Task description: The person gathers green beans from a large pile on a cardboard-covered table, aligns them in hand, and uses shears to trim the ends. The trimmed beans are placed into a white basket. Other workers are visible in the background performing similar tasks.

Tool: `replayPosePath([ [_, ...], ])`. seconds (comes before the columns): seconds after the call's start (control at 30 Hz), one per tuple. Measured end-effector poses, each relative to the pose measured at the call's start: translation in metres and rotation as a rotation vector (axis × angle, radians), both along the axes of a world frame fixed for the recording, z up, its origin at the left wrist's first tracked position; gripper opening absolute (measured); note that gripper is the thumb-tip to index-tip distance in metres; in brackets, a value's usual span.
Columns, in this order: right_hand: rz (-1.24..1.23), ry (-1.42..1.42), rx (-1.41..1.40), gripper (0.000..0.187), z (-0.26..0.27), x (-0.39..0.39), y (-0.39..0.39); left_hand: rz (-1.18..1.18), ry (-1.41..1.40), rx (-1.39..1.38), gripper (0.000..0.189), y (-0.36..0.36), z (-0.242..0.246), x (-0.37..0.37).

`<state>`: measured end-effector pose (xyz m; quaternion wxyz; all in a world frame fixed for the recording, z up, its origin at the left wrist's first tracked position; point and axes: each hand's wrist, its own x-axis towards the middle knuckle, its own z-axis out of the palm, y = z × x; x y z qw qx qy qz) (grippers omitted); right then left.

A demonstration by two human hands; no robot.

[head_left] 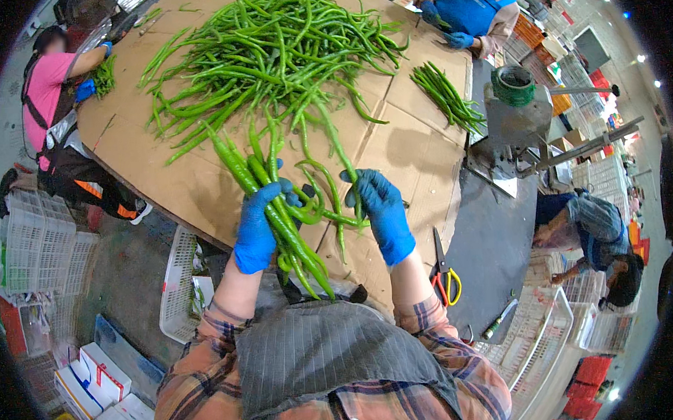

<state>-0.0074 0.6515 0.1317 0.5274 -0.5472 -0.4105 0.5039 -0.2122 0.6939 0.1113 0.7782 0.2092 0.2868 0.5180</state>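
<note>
My left hand point(261, 222), in a blue glove, is wrapped around a bunch of long green chili peppers point(292, 237) that slants across the palm. A single long green pepper point(336, 139) is pinched between the thumb and fingers of my right hand point(382, 208), also gloved in blue. Its upper end reaches back to the large heap of green peppers point(284, 49) on the cardboard-covered table point(418, 150). A few loose curved peppers point(330, 185) lie between my hands. Part of the left fingers is hidden behind the bunch.
Red-and-yellow-handled scissors point(443, 273) and a knife point(500, 318) lie at right. Beyond them stands a metal device with a green-wrapped ring point(514, 84), near a sorted pepper bundle point(447, 98). Co-workers point(55, 93) stand around the table. White plastic crates point(176, 290) flank me.
</note>
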Motion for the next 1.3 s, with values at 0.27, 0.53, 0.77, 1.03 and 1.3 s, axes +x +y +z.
replayPosePath([
  [0.27, 0.103, -0.678, 0.395, 0.042, 0.026, -0.061, -0.014, 0.008, 0.122, 0.082, 0.050, -0.002, 0.000, 0.007],
  [0.53, 0.184, -0.705, 0.476, 0.032, 0.015, -0.065, -0.011, -0.009, 0.005, 0.097, 0.050, -0.008, -0.006, 0.000],
  [0.77, -0.043, -0.662, -0.127, 0.025, -0.087, 0.018, 0.037, 0.253, -0.011, 0.056, 0.040, 0.016, 0.000, -0.037],
  [1.03, -0.222, -0.649, 0.164, 0.022, -0.069, 0.010, 0.040, 0.159, -0.021, 0.008, 0.048, 0.006, -0.010, -0.030],
  [1.3, -0.317, -0.097, 0.532, 0.022, 0.006, 0.004, 0.022, 0.043, 0.001, -0.013, 0.047, 0.002, -0.003, -0.001],
])
